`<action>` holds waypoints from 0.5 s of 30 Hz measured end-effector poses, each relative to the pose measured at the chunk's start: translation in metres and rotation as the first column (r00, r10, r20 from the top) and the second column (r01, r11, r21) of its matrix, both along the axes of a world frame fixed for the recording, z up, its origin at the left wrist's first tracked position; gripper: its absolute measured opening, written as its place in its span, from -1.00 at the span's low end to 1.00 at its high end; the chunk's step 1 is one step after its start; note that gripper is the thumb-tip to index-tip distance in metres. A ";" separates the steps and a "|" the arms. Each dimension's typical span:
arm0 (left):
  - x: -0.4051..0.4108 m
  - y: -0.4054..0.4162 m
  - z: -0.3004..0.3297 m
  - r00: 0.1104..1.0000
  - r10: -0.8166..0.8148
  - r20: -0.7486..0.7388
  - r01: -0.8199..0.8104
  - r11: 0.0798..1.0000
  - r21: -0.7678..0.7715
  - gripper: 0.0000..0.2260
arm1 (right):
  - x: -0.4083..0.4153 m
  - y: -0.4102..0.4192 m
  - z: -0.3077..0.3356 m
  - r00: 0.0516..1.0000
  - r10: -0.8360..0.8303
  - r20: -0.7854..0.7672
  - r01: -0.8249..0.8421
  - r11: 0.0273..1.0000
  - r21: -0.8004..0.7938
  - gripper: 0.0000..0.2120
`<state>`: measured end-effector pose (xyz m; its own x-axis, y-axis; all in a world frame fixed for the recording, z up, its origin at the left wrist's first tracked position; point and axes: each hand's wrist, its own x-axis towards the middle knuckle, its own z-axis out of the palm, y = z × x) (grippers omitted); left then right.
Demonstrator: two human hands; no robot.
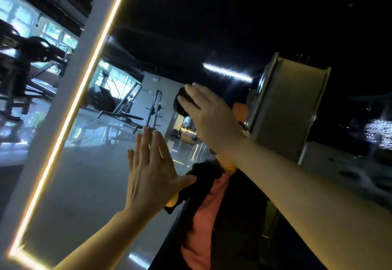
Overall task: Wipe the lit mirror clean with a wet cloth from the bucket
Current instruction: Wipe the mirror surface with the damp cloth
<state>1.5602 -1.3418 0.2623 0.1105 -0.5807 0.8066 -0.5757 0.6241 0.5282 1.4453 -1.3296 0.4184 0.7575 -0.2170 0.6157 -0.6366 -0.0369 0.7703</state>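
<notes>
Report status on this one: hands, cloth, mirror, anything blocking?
Left hand flat on the mirror, fingers straight. Right hand pressing a dark cloth to the glass. Nothing blocking; bucket not in view.

A gym is showing in the lit mirror (101, 163). Weight benches (123, 115) and a plate rack (153, 108) are standing on a glossy floor, with big windows (114, 79) glowing behind.
</notes>
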 end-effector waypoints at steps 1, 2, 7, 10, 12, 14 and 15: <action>0.003 0.000 -0.002 1.000 -0.006 0.021 0.006 0.999 0.033 0.23 | -0.002 0.002 -0.019 0.996 -0.003 -0.085 0.007 0.998 0.056 -0.53; 0.004 0.000 -0.004 0.999 -0.004 0.040 0.003 0.999 0.038 0.20 | -0.005 0.004 -0.032 0.987 -0.018 -0.161 0.037 0.993 0.115 -0.52; 0.013 -0.004 -0.009 0.994 0.008 0.109 -0.009 1.000 0.009 0.16 | 0.004 0.005 0.016 0.988 -0.068 0.137 0.069 0.998 -0.003 -0.54; 0.014 -0.007 -0.014 0.997 0.008 0.083 -0.005 0.999 -0.033 0.16 | 0.010 0.005 0.015 0.970 -0.070 0.233 0.077 0.997 -0.020 -0.51; 0.013 -0.005 -0.023 0.999 -0.006 0.052 0.008 1.000 -0.029 0.13 | -0.002 0.008 -0.031 0.995 -0.071 0.075 0.068 0.997 0.040 -0.51; 0.011 -0.004 -0.035 1.000 0.000 0.018 0.000 1.000 -0.005 0.10 | -0.020 0.021 -0.083 0.989 -0.072 -0.132 0.093 0.983 0.157 -0.54; 0.011 -0.003 -0.040 1.000 0.002 0.011 -0.002 1.000 0.010 0.10 | -0.029 0.028 -0.096 0.973 -0.093 -0.213 0.138 0.968 0.209 -0.54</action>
